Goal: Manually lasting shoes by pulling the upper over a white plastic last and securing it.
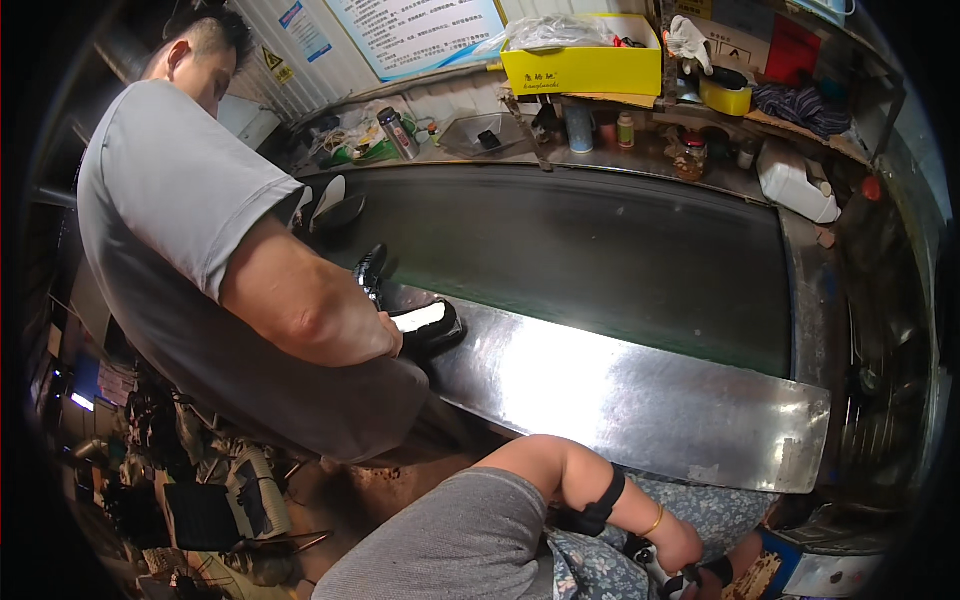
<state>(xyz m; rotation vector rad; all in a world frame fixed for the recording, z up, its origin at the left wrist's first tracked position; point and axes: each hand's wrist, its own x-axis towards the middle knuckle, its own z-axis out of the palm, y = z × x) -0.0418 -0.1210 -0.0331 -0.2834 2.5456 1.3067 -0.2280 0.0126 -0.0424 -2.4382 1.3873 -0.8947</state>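
Note:
My left hand is low at the right, over the blue floral cloth on my lap. A gold bracelet circles its wrist and a black strap sits on the forearm. Its fingers curl down around a small grey-white and black object, too dark and cut off to name. Close beside it, my right hand shows only in part at the lower edge, with a black band next to it; its fingers are hidden. Both hands are below the near edge of the shiny metal plate.
At the left a co-worker in a grey shirt grips a black shoe with a white insole. Another black shoe lies behind it, on the dark belt. A yellow box stands on the shelf. A blue box is at the lower right.

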